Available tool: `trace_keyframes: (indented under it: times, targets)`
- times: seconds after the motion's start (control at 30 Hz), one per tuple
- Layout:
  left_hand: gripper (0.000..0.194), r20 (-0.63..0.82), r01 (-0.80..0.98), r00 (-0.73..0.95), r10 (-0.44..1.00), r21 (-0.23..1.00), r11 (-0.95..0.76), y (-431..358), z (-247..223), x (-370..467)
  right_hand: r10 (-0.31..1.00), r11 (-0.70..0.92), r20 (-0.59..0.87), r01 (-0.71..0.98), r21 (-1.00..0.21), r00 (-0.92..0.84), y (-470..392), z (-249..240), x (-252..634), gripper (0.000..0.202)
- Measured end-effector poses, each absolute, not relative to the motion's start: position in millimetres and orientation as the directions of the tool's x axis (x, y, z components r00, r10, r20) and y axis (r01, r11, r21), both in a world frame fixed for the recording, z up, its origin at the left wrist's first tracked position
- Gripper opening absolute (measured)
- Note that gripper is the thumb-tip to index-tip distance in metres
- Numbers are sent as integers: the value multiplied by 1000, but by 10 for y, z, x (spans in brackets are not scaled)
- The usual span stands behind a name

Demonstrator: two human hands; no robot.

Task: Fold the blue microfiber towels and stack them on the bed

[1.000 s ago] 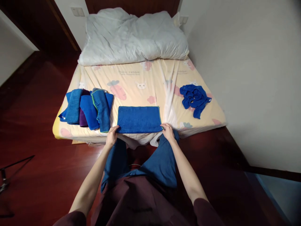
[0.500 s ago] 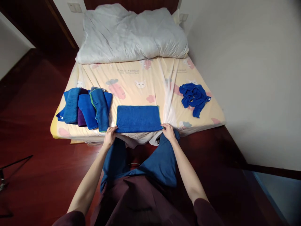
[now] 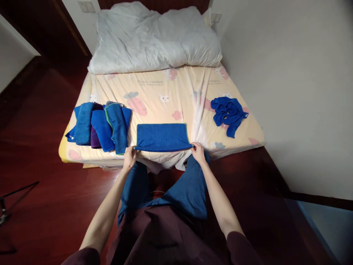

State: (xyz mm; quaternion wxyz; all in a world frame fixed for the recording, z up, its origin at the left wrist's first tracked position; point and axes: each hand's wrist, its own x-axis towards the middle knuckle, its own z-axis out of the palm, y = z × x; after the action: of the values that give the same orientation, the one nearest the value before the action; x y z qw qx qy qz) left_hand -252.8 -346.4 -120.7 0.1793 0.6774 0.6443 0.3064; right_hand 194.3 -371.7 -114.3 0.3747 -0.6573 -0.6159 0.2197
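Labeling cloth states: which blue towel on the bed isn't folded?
The crumpled blue towel at the bed's right side, lying alone in a bunched heap. The one between both hands and those in the left pile are folded.

Left hand (image 3: 129, 157) and right hand (image 3: 198, 152) pinch near corners of flat blue rectangular terry towel (image 3: 162, 137); fingers lift its edge.

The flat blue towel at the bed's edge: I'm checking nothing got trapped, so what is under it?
The flat blue towel lies on the cartoon-print bedsheet; both hands lift its near edge, showing only sheet. Whatever lies under its middle is covered.
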Motion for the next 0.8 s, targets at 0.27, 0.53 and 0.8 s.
trace_keyframes:
  times: [0.27, 0.53, 0.8]
  targets:
    - [27, 219, 767, -127, 967, 640, -44, -3449, -1183, -2430, 965, -37, 107, 529, -848, 239, -3728, -1081, 1953, 32]
    - [33, 220, 756, -204, 954, 655, 10, -3464, -1136, -2410, 952, -79, 96, 540, -838, 289, -3694, -1168, 1948, 41]
    - [29, 231, 780, -191, 954, 626, 4, -3427, -1190, -2442, 961, -62, 109, 584, -809, 253, -3692, -1194, 1953, 38]
